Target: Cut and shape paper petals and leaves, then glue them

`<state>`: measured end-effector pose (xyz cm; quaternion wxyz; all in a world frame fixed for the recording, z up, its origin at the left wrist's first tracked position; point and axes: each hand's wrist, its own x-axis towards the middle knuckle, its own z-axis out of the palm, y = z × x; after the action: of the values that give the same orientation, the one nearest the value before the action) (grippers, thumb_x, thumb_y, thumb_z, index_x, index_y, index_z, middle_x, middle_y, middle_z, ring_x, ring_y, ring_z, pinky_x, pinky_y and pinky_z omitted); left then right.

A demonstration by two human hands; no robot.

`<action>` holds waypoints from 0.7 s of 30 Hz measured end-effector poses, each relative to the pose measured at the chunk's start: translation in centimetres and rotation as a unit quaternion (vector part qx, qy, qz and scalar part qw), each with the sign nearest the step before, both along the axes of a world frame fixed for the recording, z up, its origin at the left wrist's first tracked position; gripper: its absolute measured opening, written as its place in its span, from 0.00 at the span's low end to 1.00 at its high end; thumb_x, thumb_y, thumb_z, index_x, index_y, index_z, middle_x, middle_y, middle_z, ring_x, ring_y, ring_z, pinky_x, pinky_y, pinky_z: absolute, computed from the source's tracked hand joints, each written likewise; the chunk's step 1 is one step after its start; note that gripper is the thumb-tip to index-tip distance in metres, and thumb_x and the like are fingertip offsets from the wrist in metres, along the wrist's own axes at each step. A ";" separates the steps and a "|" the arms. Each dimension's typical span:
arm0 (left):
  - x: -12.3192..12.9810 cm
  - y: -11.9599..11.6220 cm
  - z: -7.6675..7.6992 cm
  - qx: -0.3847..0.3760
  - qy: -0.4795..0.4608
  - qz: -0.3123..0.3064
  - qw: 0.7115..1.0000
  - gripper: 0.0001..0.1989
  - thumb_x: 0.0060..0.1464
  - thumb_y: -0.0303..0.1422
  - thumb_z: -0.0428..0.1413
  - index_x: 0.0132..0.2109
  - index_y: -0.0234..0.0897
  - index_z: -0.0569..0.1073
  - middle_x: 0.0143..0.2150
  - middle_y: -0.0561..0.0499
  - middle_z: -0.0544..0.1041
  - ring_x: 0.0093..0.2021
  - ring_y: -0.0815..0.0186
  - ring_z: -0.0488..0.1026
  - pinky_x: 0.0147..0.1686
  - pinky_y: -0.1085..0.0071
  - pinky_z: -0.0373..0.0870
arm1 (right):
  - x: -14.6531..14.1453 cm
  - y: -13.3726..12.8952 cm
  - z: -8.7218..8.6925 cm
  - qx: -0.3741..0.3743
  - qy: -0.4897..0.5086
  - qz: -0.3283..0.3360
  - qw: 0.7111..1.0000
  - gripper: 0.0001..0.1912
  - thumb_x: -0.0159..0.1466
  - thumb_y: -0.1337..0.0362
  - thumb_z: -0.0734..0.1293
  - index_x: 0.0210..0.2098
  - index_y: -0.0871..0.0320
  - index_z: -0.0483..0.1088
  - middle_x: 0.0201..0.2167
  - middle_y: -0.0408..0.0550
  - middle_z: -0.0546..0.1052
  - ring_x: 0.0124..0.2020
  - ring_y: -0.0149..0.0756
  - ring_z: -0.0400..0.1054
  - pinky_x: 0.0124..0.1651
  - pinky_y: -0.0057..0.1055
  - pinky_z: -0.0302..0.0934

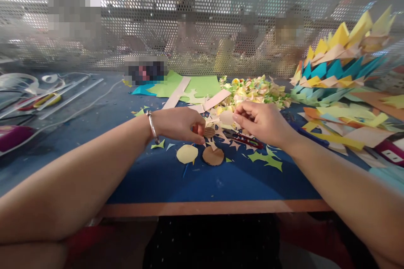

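Note:
My left hand [181,125], with a silver bangle at the wrist, has its fingers curled round the edge of a small ridged cardboard disc [209,132]. Between the thumb and forefinger of my right hand [260,122] is a pale pink paper disc [226,118]. Just below the hands, a larger brown cardboard disc [213,156] lies beside a pale yellow paper disc [187,154]. Small dark-handled snips [244,138] rest among paper scraps, under and left of my right hand.
Behind the hands are a heap of small cut paper pieces [255,92] and green sheets [202,84]. A layered spiky paper piece [342,65] stands at the right. Clear sticks [72,98], a white cord and a purple object [14,138] lie left. Perforated metal screens the back.

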<state>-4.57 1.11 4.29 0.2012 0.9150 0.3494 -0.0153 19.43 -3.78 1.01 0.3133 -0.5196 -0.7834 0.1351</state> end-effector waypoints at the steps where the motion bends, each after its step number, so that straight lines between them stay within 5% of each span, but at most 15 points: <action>1: -0.2 -0.3 0.4 -0.013 0.001 -0.001 1.000 0.08 0.46 0.36 0.66 0.33 0.37 0.80 0.29 0.51 0.78 0.27 0.65 0.70 0.27 0.72 0.55 | 0.0 0.0 0.0 -0.003 -0.006 0.001 1.000 0.11 0.65 0.58 0.64 0.30 0.57 0.66 0.18 0.40 0.68 0.18 0.28 0.60 0.25 0.29 0.53; 7: -0.7 -0.9 1.0 -0.074 -0.026 0.012 0.997 0.13 0.32 0.24 0.70 0.29 0.37 0.78 0.26 0.53 0.76 0.26 0.64 0.69 0.28 0.73 0.54 | 0.0 0.3 0.1 -0.039 -0.069 0.009 0.997 0.11 0.63 0.57 0.64 0.29 0.57 0.68 0.20 0.42 0.70 0.21 0.29 0.60 0.26 0.30 0.52; 16: -0.8 -0.1 0.1 -0.142 -0.015 -0.051 0.989 0.06 0.40 0.25 0.64 0.29 0.37 0.76 0.27 0.52 0.77 0.28 0.63 0.71 0.27 0.74 0.59 | -0.2 0.5 -0.1 -0.104 -0.180 0.016 0.978 0.11 0.64 0.61 0.64 0.25 0.57 0.67 0.18 0.42 0.71 0.19 0.29 0.61 0.26 0.31 0.50; 21: -0.6 0.8 -0.2 -0.186 -0.105 -0.029 0.976 0.09 0.40 0.26 0.65 0.33 0.37 0.80 0.26 0.52 0.76 0.26 0.66 0.70 0.26 0.74 0.61 | -0.4 0.5 -0.1 -0.105 -0.211 -0.007 0.972 0.12 0.65 0.59 0.65 0.26 0.56 0.68 0.19 0.43 0.72 0.21 0.31 0.62 0.26 0.31 0.49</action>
<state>-5.16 1.86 4.08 0.4032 0.8677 0.2905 0.0102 19.07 -3.31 0.93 0.0862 -0.5715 -0.8097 0.1017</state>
